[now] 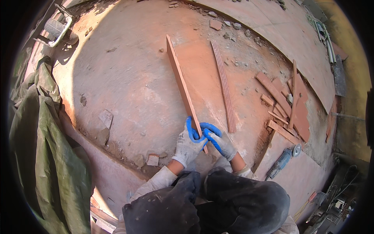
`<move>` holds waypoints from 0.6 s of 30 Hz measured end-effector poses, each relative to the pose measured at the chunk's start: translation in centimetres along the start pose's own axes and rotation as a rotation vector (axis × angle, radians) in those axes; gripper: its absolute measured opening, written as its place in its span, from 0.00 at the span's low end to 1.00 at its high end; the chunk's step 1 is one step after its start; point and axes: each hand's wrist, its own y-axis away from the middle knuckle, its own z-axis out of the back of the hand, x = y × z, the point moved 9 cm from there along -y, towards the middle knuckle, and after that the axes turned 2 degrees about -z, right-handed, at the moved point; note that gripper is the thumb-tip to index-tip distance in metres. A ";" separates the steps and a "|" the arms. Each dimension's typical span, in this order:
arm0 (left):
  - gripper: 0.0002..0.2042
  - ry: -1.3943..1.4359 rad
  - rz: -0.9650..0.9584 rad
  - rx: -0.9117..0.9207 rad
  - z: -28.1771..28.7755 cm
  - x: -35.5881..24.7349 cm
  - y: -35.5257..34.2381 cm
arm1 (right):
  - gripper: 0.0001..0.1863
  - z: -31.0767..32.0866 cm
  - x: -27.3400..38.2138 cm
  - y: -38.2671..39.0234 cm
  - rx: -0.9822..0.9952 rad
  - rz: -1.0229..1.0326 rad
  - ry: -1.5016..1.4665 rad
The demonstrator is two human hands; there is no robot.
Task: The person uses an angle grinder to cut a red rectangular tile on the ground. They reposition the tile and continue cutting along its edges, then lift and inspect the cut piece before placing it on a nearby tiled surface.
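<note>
A long, thin reddish tile (181, 85) stands on its edge, running away from me across the dusty ground. My left hand (187, 143), in a white glove with blue-coated fingers, grips its near end from the left. From the other side, my right hand (221, 141) in a matching glove has its fingers curled in at that same end, close to the left fingertips. How firmly the right fingers press the tile is partly hidden. Just right of it, a narrow ridged tile strip (224, 89) lies flat on the ground.
A blue angle grinder (281, 160) lies to the right on a slab, near a pile of broken tile pieces (299, 113). Green tarp (46, 152) hangs along the left. Rubble (216, 24) lines the far slab edge. A metal-framed object (58, 31) stands far left.
</note>
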 end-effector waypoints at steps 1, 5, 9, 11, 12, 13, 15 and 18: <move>0.51 -0.022 0.032 0.022 -0.2 0.2 -0.2 | 0.29 0.7 0.5 0.5 0.009 0.039 0.015; 0.58 -0.171 0.121 0.114 -1.3 0.2 -1.6 | 0.29 9.6 1.6 5.9 -0.458 0.164 0.200; 0.60 -0.586 0.056 0.171 -3.6 -2.9 -3.6 | 0.28 17.8 1.1 11.6 -0.869 0.088 0.136; 0.57 -0.661 0.066 0.219 -4.1 -4.1 -3.7 | 0.28 17.0 1.4 10.2 -0.667 0.141 0.082; 0.57 -0.684 0.079 0.232 -4.1 -4.6 -3.5 | 0.28 15.8 1.3 9.0 -0.537 0.133 0.026; 0.56 -0.708 0.093 0.240 -4.0 -4.9 -3.5 | 0.28 14.5 1.1 7.8 -0.421 0.098 -0.043; 0.55 -0.790 0.089 0.274 -4.1 -5.7 -3.4 | 0.27 13.0 1.7 6.6 -0.375 0.102 0.157; 0.54 -0.892 0.102 0.311 -4.4 -6.3 -3.8 | 0.27 14.0 1.5 7.6 -0.472 0.127 0.226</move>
